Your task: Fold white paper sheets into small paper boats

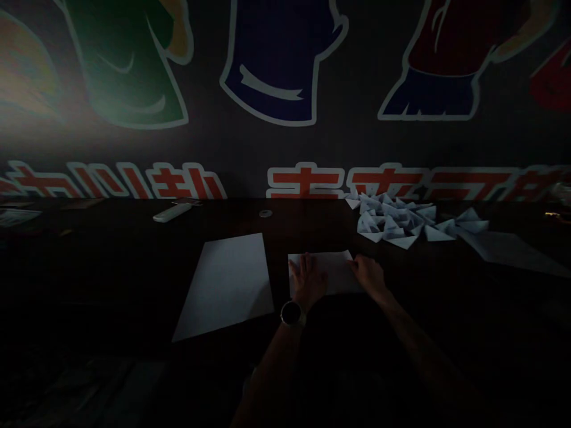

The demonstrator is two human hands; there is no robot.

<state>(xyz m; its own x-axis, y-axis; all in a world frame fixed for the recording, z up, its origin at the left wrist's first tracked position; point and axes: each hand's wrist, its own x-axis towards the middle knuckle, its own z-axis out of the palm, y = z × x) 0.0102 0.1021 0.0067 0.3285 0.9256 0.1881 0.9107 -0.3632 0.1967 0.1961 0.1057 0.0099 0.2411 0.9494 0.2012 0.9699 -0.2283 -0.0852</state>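
Observation:
A folded sheet of paper [336,274] lies on the dark table in front of me. My left hand [308,279], with a watch on its wrist, rests flat on the paper's left part, fingers spread. At the upper right corner, my right hand [369,274] has its fingers curled in and pinches the paper's edge. The fingertips there are hard to see in the dim light. Just left of my hands lies a larger flat white sheet [227,285].
Several folded paper boats [395,220] are heaped at the back right, with more flat paper [513,249] beside them. A white oblong object [172,213] and a small round disc [266,213] lie toward the back. Behind the table rises a painted wall [357,83].

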